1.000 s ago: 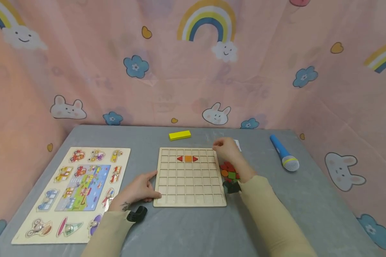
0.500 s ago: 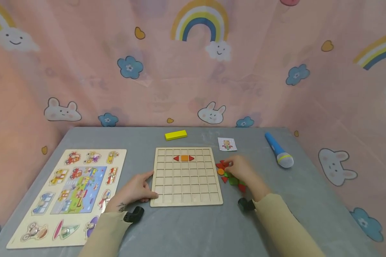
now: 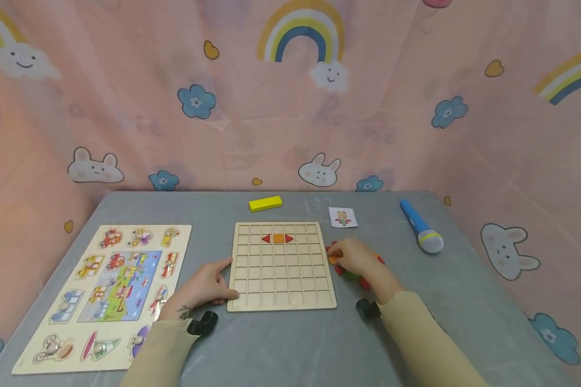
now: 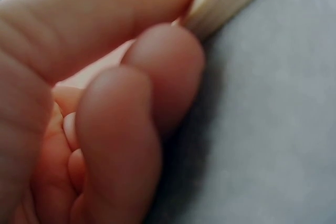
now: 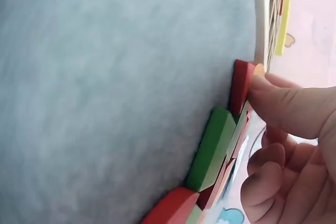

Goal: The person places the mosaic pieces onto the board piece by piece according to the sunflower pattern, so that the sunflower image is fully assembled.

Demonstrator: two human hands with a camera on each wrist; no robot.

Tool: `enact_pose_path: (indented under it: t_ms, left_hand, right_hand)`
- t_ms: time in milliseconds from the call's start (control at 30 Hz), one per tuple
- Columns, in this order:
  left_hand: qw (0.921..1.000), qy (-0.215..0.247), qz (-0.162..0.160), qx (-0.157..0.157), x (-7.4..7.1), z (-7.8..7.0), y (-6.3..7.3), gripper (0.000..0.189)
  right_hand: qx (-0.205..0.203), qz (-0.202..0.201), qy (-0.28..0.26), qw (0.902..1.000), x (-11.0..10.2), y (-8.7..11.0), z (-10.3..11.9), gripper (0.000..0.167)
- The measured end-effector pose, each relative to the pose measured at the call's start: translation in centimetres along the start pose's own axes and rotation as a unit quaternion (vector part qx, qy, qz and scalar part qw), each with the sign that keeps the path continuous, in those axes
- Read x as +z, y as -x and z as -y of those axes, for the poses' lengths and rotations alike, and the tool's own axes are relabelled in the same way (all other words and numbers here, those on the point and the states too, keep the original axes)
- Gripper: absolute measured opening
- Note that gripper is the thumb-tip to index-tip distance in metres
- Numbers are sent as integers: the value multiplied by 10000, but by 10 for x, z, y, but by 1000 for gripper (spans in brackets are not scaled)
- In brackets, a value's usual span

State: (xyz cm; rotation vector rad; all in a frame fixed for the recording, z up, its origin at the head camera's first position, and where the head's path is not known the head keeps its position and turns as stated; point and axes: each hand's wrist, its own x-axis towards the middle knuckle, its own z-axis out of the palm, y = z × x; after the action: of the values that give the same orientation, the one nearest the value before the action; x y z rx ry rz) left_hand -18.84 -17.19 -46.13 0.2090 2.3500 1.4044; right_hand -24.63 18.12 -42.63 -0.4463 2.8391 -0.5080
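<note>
Muted, even light fills the head view, while the left wrist view is dim and blurred (upper left corner washed out), dark shadow lying beside the left hand (image 4: 105, 103) at lower centre.

Pink fabric walls (image 3: 252, 134) printed with rainbows (image 3: 300, 24), smiling clouds (image 3: 329, 78), rabbits (image 3: 320, 173), blue flowers (image 3: 196, 101) and yellow hearts (image 3: 211, 50), enclosing a gray tabletop (image 3: 281, 346) on three sides, under soft light.

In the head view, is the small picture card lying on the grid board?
No, the picture card lies on the gray table, apart from the grid board.
</note>
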Motion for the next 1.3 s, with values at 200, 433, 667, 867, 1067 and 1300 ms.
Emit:
enact_pose_path:
  t_ms: [200,433,667,867,1067,1300]
  left_hand:
    - [9999,-39,36,101,-1,1,0,95]
    - [9999,-76,-44,52,-1,1,0,95]
    - [10000,-48,-42,61,0,1,1,95]
    - [10000,10,1,59,0,0,1,95]
    - [10000,21,43,58,-1,-1,1,95]
    - [10000,-46,73,-13,-2,-2,0,96]
  right_hand:
    - [594,-118,-836,9947,-5,0,6,14]
    - [1462,-355,-3363,9297,2,-15,47,16]
    - [1737,-545,-4311,8837,31,-43,88,10]
    - [1845,-767,-3796,9033,43,-53,102,13]
    - [1801,-785,-3445,9180,43,-56,106,14]
    - [1711,-744,-2931,9377,37,-53,106,13]
